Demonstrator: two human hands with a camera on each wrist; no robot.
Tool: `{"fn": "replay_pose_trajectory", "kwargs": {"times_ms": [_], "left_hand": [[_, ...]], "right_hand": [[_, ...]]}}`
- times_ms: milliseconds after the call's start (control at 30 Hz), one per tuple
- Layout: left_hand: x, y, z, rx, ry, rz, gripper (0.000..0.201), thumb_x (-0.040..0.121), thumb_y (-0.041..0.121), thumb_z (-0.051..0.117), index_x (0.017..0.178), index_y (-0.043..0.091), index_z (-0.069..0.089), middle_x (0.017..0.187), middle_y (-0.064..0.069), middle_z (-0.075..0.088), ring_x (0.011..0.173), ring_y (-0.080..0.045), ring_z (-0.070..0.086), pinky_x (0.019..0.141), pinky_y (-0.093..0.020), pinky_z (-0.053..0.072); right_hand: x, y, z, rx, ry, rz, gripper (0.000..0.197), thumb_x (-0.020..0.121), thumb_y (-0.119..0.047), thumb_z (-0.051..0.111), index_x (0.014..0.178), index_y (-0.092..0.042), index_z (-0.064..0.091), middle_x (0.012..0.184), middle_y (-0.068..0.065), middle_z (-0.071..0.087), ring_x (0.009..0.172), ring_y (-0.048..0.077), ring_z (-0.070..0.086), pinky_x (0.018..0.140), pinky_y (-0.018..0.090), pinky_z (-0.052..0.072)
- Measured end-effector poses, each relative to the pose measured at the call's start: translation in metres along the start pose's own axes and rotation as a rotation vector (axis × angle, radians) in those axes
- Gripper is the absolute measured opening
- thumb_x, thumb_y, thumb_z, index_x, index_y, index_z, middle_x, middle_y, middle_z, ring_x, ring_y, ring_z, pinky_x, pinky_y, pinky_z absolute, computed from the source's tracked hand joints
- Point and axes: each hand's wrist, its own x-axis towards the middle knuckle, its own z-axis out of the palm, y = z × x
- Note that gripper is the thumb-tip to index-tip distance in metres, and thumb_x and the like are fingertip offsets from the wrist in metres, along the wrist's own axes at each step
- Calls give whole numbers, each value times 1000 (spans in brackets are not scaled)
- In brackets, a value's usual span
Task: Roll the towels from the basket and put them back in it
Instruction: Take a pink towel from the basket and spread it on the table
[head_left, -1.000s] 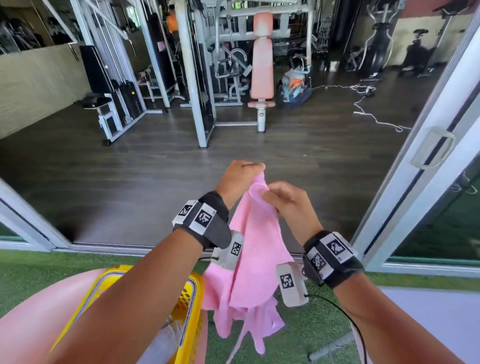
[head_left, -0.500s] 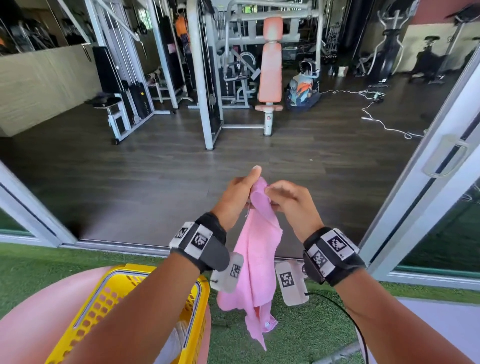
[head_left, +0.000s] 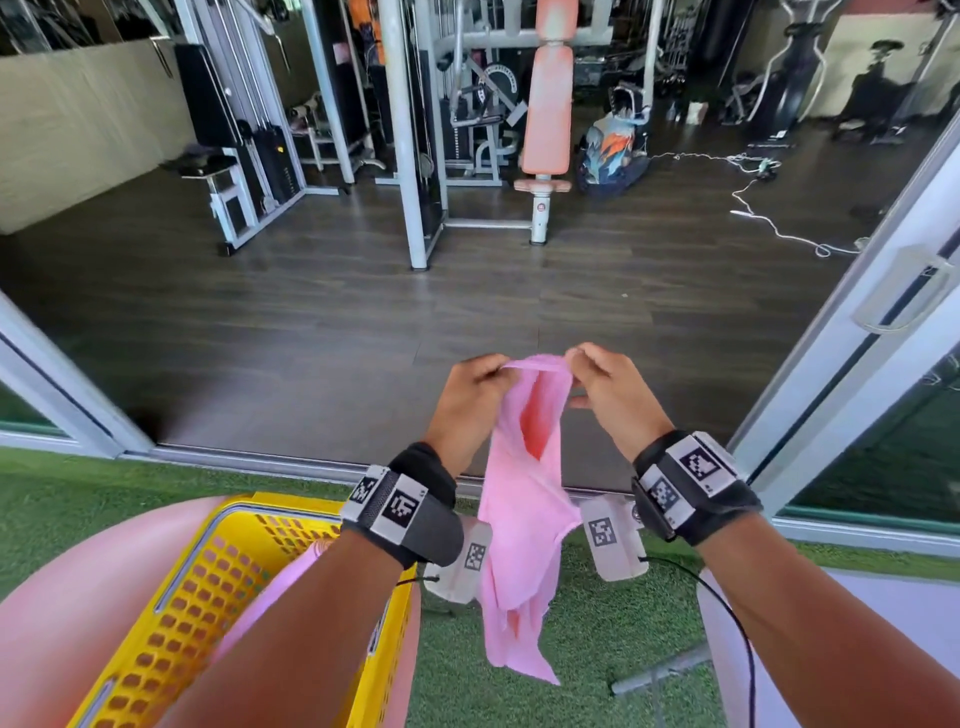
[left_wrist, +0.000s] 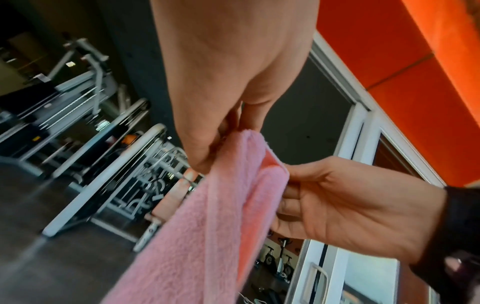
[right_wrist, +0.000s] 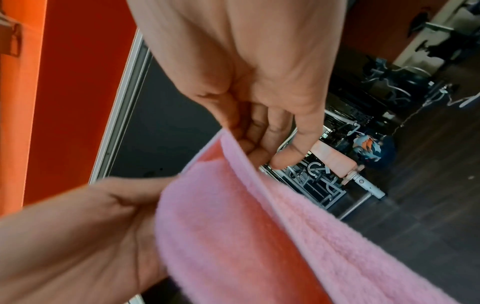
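Towel (head_left: 524, 499) hangs, top edge pinched by left hand (head_left: 470, 402) and right hand (head_left: 613, 395). Head view alone shows yellow basket (head_left: 208, 587); wrist views show thumb-finger grip clamped on cloth.

right hand (right_wrist: 259, 98): fingers curled, pinches top edge of pink towel (right_wrist: 259, 236) | left hand (right_wrist: 85, 232): at lower left, holds the towel's other side | towel: hangs between both hands, folded | far right: gym bench (right_wrist: 335, 160) on dark floor
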Motion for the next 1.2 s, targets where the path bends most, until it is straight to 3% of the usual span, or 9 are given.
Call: {"fn": "replay_pose_trajectory", "kwargs": {"times_ms": [100, 167, 300, 467, 567, 767, 967, 1100, 1200], "left_hand": [[10, 13, -1, 263, -48, 102, 27, 84, 26, 53, 63, 19, 37, 63, 4, 30, 62, -13, 29, 57, -31, 24], [16, 24, -3, 392, -84, 137, 34, 83, 33, 53, 60, 19, 32, 60, 6, 26, 60, -13, 27, 56, -32, 24], [24, 36, -3, 564, -69, 205, 50, 89, 26, 61, 56, 18, 24, 57, 1, 22, 60, -18, 22, 52, -26, 25], [23, 37, 0, 677, -56, 263, 50, 90, 26, 60, 60, 15, 21, 59, -1, 21, 65, -21, 20, 53, -26, 25], [23, 33, -4, 662, -75, 250, 47, 91, 23, 60, 60, 18, 25, 60, 0, 22, 62, -15, 20, 51, -20, 26], [22, 20, -14, 646, -136, 221, 48, 90, 19, 61, 57, 18, 27, 55, 5, 22, 54, -12, 23, 49, -21, 24], [32, 26, -43, 551, 51, 187, 47, 89, 24, 63, 59, 18, 28, 57, 6, 23, 55, -10, 24, 52, -27, 22], [9, -11, -57, 753, 255, 203, 32, 92, 40, 47, 71, 19, 58, 73, 2, 52, 76, -21, 54, 73, -34, 43], [-24, -32, -24, 377, -86, 174, 24, 97, 26, 46, 114, 21, 62, 112, 6, 61, 106, 1, 54, 97, -28, 41]], "right_hand": [[2, 4, 3, -144, -13, -13, 35, 89, -45, 40, 69, -17, 44, 67, 1, 51, 68, 34, 48, 74, 53, 51], [-4, 2, 9, -103, 9, -5, 32, 96, -35, 40, 67, -21, 42, 61, -3, 49, 61, 24, 46, 66, 47, 44], [-20, 8, 21, 61, -60, -2, 21, 94, -33, 56, 86, -14, 60, 69, -2, 58, 62, 11, 51, 63, 31, 46], [-19, 26, 24, 64, 38, -74, 16, 81, -25, 62, 82, -37, 72, 82, 2, 70, 77, 17, 64, 78, 43, 53], [-18, 21, 25, 120, -14, -93, 18, 89, -7, 63, 95, -22, 72, 89, -2, 70, 81, 6, 64, 82, 37, 53], [-10, 26, 31, 165, -133, -76, 5, 88, -3, 64, 83, -4, 65, 76, 0, 61, 74, 11, 53, 73, 28, 43], [-31, 45, 25, 271, -150, -37, 32, 92, -22, 62, 64, -10, 51, 66, -2, 38, 66, 11, 35, 63, 25, 28], [-29, 29, 1, 95, -126, -166, 35, 95, -11, 57, 62, -15, 45, 66, -4, 35, 67, 8, 33, 62, 25, 27], [-9, -13, -1, -160, -227, -329, 19, 94, -11, 57, 75, -8, 58, 70, -2, 52, 69, 2, 44, 65, 18, 36]]}}
